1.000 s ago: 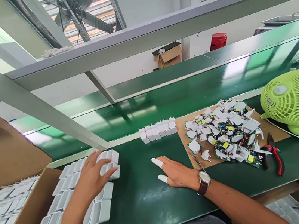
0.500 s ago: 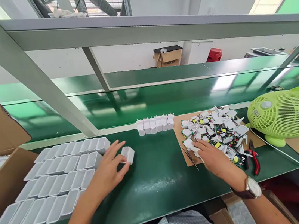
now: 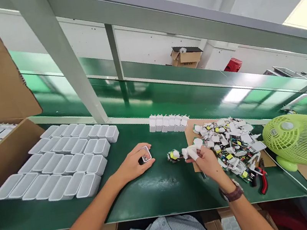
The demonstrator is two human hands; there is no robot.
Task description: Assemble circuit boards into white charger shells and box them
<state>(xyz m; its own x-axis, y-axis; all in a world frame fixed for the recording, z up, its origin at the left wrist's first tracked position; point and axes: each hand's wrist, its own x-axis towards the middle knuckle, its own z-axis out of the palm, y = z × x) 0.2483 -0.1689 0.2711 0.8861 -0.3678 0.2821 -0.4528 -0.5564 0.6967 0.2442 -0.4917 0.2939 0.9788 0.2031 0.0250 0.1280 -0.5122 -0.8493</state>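
Observation:
My left hand (image 3: 132,165) is closed around a small white plastic case (image 3: 147,154), its open end tilted up. To the right, my right hand (image 3: 207,162) pinches a small circuit board (image 3: 174,155) with a yellow part on it, held above the bench and pointing toward the case. White material covers the fingertips and partly hides the grip. Rows of empty white cases (image 3: 69,155) lie left of my left hand. Close by on the right spreads a pile of circuit boards and white pieces (image 3: 230,141) on cardboard.
Several white units (image 3: 168,122) stand in a row at the bench's back. Red-handled pliers (image 3: 263,181) and a green fan (image 3: 303,138) are on the right. An open cardboard box (image 3: 9,143) with white parts stands left. A frame post (image 3: 75,65) rises behind.
My right hand has lifted a circuit board from the pile and moved left. My left hand has brought the case rightward and nearer. The view has tilted and shifted.

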